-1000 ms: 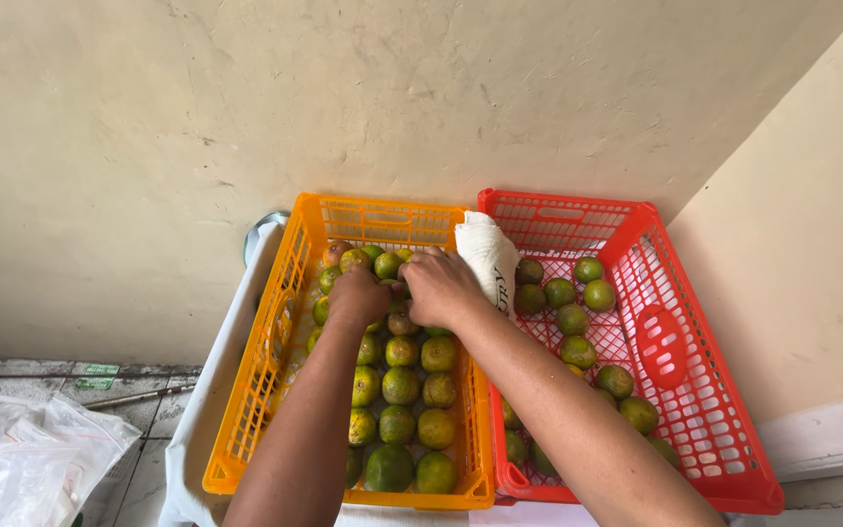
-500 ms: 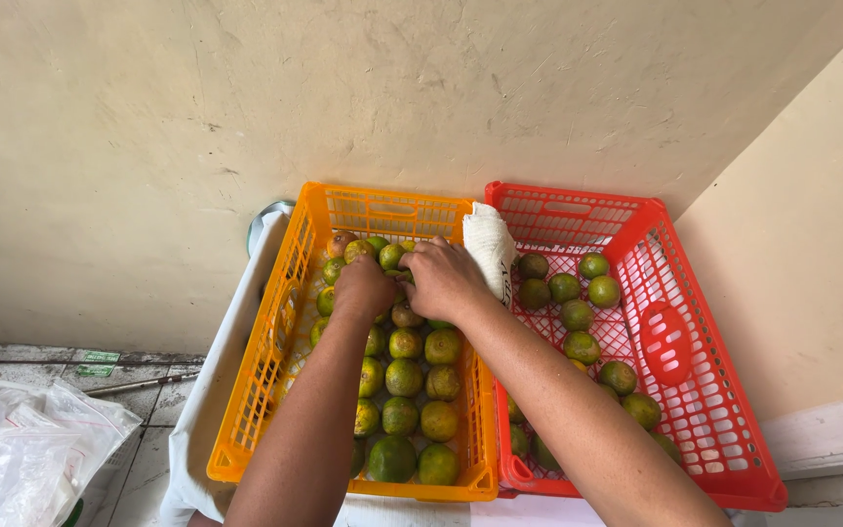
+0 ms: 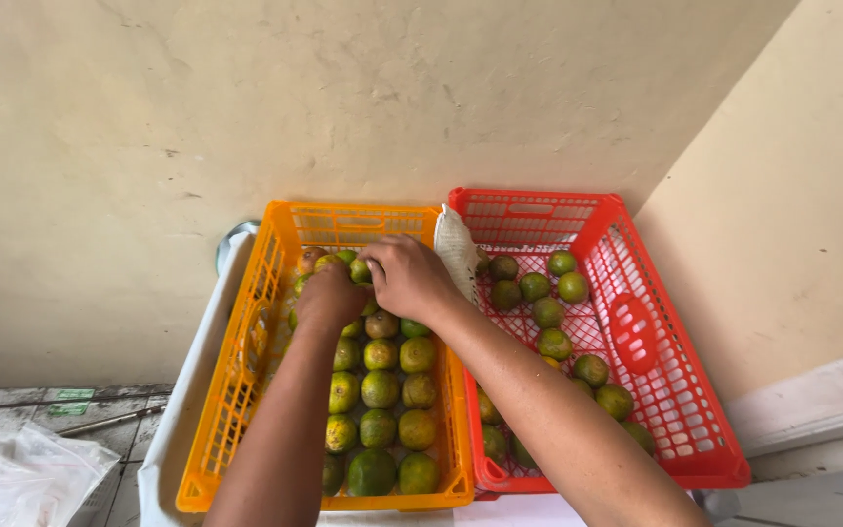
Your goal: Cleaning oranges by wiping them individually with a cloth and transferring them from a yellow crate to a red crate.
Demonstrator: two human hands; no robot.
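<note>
An orange plastic crate (image 3: pixel 246 390) holds rows of green and yellow citrus fruits (image 3: pixel 380 388). Both my hands reach into its far end. My left hand (image 3: pixel 329 293) lies palm down on the fruits near the far left corner, fingers curled. Touching it, my right hand (image 3: pixel 410 278) has its fingertips on a green fruit (image 3: pixel 360 270). The backs of the hands hide what the fingers grip. A white cloth (image 3: pixel 456 252) hangs over the rim between the two crates, just right of my right hand.
A red plastic crate (image 3: pixel 680 390) stands touching the orange one on the right, with several loose green fruits (image 3: pixel 537 285). Both crates sit against a cream wall. A white surface (image 3: pixel 173 429) lies under them. Clear plastic bags (image 3: pixel 12 478) lie at lower left.
Both hands have stayed over the fruits at the far end of the orange crate, shifting only slightly. The view has tilted a little.
</note>
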